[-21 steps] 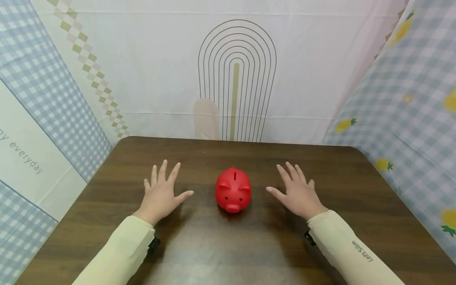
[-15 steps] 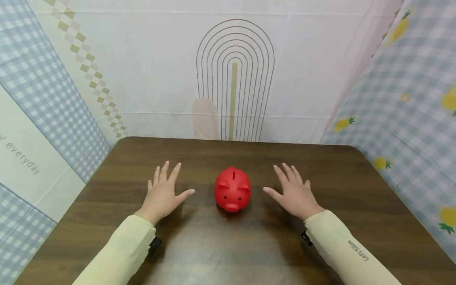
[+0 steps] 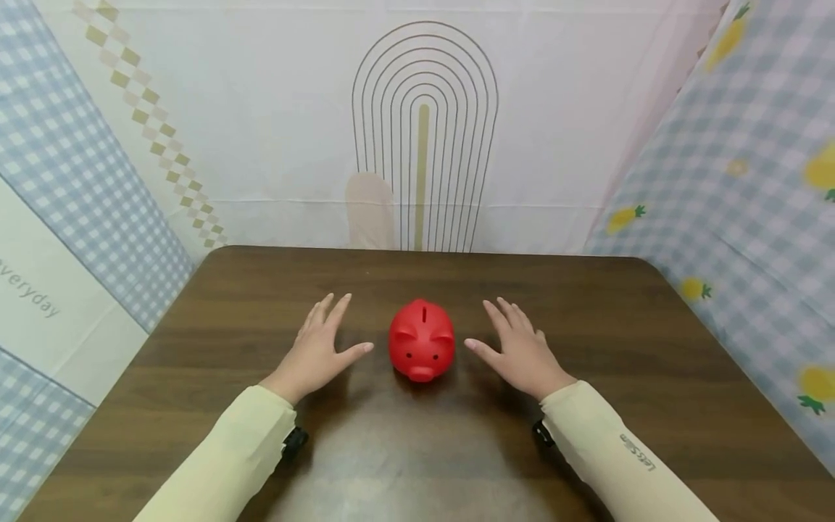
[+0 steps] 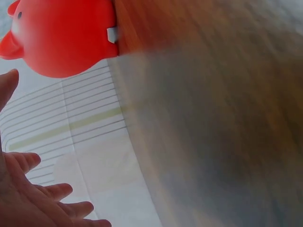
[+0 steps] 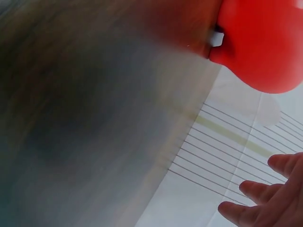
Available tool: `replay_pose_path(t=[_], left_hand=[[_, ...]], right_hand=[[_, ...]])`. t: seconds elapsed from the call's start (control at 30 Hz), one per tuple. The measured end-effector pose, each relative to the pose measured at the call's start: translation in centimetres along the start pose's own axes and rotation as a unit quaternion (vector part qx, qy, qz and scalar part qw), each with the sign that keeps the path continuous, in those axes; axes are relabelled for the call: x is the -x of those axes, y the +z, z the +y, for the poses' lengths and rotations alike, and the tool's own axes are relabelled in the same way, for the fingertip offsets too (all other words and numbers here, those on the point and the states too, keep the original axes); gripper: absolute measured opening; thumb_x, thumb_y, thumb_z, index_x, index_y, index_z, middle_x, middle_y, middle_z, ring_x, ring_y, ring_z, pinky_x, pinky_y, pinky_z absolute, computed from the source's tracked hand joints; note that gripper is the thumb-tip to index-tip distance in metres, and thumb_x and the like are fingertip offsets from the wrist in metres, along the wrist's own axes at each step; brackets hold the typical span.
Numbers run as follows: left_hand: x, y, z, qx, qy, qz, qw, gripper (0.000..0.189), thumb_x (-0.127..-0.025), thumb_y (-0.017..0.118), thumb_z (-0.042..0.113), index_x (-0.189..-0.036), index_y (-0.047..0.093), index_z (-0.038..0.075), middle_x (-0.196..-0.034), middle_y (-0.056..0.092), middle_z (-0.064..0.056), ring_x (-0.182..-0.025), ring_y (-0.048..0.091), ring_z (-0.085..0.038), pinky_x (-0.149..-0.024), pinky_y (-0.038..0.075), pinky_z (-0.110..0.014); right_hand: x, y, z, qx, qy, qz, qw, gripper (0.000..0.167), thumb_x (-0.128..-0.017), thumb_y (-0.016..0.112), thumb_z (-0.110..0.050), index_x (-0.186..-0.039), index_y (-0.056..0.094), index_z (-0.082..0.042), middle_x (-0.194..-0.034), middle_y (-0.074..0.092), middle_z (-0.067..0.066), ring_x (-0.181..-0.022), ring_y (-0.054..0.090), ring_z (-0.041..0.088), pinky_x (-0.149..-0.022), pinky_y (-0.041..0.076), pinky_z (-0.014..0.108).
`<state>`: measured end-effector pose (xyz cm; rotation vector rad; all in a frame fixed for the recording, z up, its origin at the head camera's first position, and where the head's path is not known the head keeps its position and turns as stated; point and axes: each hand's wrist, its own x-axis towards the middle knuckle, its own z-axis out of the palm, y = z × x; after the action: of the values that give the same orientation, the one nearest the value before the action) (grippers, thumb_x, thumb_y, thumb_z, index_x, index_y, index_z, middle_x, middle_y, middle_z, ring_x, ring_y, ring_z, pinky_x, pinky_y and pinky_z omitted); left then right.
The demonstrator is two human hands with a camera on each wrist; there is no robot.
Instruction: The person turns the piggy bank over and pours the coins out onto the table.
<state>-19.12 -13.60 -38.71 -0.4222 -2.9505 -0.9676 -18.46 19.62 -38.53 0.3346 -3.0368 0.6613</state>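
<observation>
A red piggy bank stands on the dark wooden table, its snout toward me and its coin slot on top. To its left, my left hand is held with fingers spread and thumb pointing at the pig, a gap between them. On the other side my right hand mirrors it, thumb tip close to the pig's flank. Both hands are empty. In the left wrist view the piggy bank fills the upper left, above the spread fingers. The right wrist view shows the piggy bank at the upper right.
The brown table has rounded far corners. Behind it hangs a white cloth with an arch pattern. Blue checked cloths flank it, the right one printed with pineapples. Dark straps sit at both sleeve cuffs.
Both hands have moved inward from either side, narrowing the gaps to the piggy bank. The piggy bank stays in place on the table; the head view has shifted slightly.
</observation>
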Motion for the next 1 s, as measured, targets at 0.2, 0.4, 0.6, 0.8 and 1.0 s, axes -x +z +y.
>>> replay_pose_path(t=[0.2,0.4,0.6,0.8,1.0], left_hand=[[-0.5,0.2,0.6,0.038,0.012,-0.017,0.9990,0.092,-0.085,0.067,0.050,-0.155,0.017,0.019,-0.159,0.012,-0.016,-0.144,0.013,-0.042,-0.107,0.027,-0.064],[-0.9,0.7,0.8,0.069,0.020,-0.030,0.9969,0.091,-0.085,0.068,0.048,-0.155,0.018,0.019,-0.159,0.013,-0.015,-0.144,0.016,-0.040,-0.107,0.030,-0.062],[-1.2,1.2,1.2,0.080,0.022,-0.046,0.9955,0.091,-0.085,0.069,0.047,-0.155,0.019,0.019,-0.158,0.016,-0.015,-0.142,0.019,-0.041,-0.105,0.033,-0.062],[-1.1,1.4,1.6,0.103,0.033,-0.051,0.9928,0.089,-0.084,0.070,0.045,-0.154,0.021,0.020,-0.156,0.019,-0.013,-0.141,0.023,-0.037,-0.105,0.035,-0.060],[-1.2,1.7,1.9,0.125,0.042,-0.055,0.9897,0.088,-0.083,0.072,0.042,-0.154,0.023,0.021,-0.156,0.021,-0.013,-0.140,0.028,-0.035,-0.104,0.036,-0.059]], right_hand=[[0.0,0.1,-0.5,-0.018,-0.021,0.004,0.9996,0.089,-0.088,0.045,-0.070,-0.153,0.025,-0.014,-0.157,0.022,0.015,-0.145,0.016,0.038,-0.102,0.022,0.074],[0.1,0.3,-0.9,-0.047,-0.033,0.002,0.9983,0.085,-0.090,0.051,-0.063,-0.153,0.025,-0.013,-0.157,0.023,0.013,-0.144,0.020,0.035,-0.103,0.023,0.072],[0.1,0.5,-1.4,-0.074,-0.042,-0.002,0.9963,0.083,-0.091,0.053,-0.060,-0.153,0.025,-0.013,-0.157,0.024,0.013,-0.143,0.024,0.034,-0.105,0.024,0.069],[0.2,1.1,-1.5,-0.109,-0.054,-0.009,0.9925,0.084,-0.090,0.056,-0.057,-0.153,0.023,-0.012,-0.156,0.025,0.012,-0.142,0.026,0.033,-0.109,0.031,0.058],[0.1,1.2,-2.1,-0.130,-0.047,-0.031,0.9899,0.085,-0.090,0.057,-0.056,-0.154,0.020,-0.015,-0.157,0.024,0.011,-0.142,0.026,0.032,-0.107,0.034,0.057]])
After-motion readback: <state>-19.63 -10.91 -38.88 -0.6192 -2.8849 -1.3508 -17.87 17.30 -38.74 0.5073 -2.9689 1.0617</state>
